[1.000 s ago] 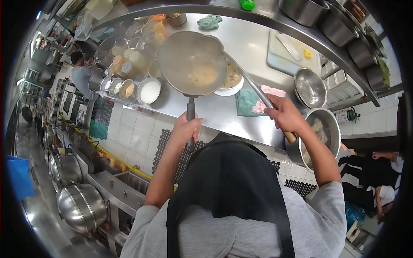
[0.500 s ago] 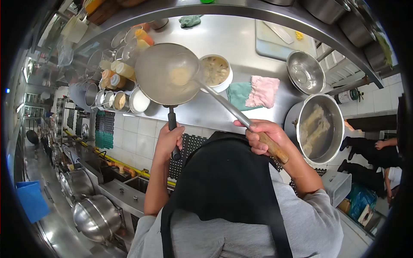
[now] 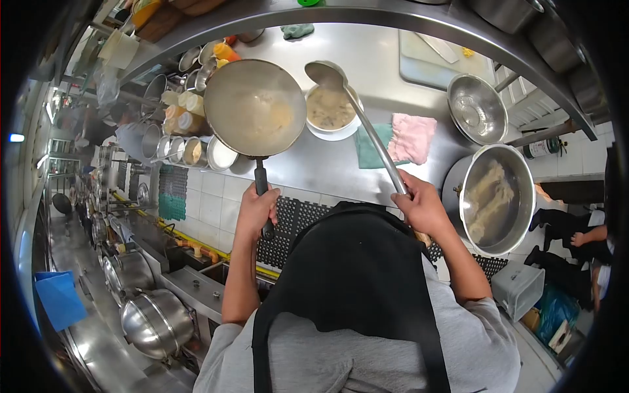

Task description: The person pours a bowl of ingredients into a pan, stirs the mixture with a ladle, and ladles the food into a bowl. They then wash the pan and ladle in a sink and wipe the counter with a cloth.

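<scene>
My left hand (image 3: 257, 211) is closed round the black handle of a wok (image 3: 242, 108), held over the near left part of the steel counter. A little pale liquid lies in the wok's bottom. My right hand (image 3: 421, 208) grips the wooden-ended handle of a long ladle (image 3: 372, 131). Its bowl is tilted above the far rim of a white bowl (image 3: 334, 133), which holds a cloudy soup with pieces in it. Beside that bowl lie a green cloth (image 3: 371, 149) and a pink cloth (image 3: 414, 137).
To the right stand a large pot (image 3: 452, 187) with bones in liquid and a steel bowl (image 3: 481, 111). Squeeze bottles (image 3: 190, 112) and small metal containers (image 3: 177, 149) crowd the left side. A shelf edge (image 3: 354, 14) spans the far side. People in dark trousers are at far right.
The ladle's bowl has swung right, out of the wok and over the white bowl's far rim. My right hand has turned and shifted right. The wok stays in my left hand.
</scene>
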The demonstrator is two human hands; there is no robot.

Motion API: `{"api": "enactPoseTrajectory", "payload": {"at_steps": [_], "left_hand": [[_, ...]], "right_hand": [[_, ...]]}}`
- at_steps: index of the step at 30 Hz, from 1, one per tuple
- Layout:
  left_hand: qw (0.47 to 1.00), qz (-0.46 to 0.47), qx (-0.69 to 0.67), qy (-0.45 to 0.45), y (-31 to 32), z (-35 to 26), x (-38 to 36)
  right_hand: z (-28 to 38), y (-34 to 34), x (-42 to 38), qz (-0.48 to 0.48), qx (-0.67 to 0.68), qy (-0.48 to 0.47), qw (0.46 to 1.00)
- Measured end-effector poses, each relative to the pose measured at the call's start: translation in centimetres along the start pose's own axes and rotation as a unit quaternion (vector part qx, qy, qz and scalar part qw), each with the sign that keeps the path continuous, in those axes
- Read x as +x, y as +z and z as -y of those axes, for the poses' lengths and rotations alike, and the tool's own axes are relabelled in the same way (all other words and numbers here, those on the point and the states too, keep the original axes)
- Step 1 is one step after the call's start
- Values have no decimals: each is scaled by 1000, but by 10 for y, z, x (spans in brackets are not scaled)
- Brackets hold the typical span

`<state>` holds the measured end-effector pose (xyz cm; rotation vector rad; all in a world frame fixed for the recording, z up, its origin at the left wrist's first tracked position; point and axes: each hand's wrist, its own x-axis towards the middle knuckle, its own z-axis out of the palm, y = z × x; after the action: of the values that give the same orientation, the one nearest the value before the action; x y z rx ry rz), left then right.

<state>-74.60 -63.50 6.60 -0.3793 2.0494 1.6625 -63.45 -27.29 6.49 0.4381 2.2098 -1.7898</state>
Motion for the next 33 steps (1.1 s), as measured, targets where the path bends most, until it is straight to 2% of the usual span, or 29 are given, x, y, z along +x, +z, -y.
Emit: {"api": "enactPoseTrajectory", "payload": {"at_steps": [3,7,11,17,20,21,23,24,28,30,33], "left_hand": [[999,-9,46,25,12,-7,0],[990,-54,111,61,34,3,10],[918,-126,312,211,49,13,21],[909,-130,340,205,59,24,26],[907,-127,289,280,49,45,44],[940,-102,232,228,48,39,42],[985,-42,118,117,45,20,35],[992,-13,69,104,38,17,37],[988,103,-111,22,-3,14,35],[974,151,-167,-24,-31,23,29],[965,206,-145,-76,-68,38,0]], "right_hand": [[-7,-2,-2,-36,-69,-62,995],[-10,-4,-2,-43,-110,-60,991],[-4,0,-11,-34,-142,-53,988],[-3,13,-25,-41,-154,-92,983],[-11,28,-27,-29,-121,-111,986],[-11,31,-26,-10,-119,-129,984],[1,47,-33,37,17,-51,998],[7,56,-37,60,88,-12,994],[26,95,-55,120,291,43,948],[25,115,-65,125,336,54,932],[25,133,-90,122,392,73,909]]}}
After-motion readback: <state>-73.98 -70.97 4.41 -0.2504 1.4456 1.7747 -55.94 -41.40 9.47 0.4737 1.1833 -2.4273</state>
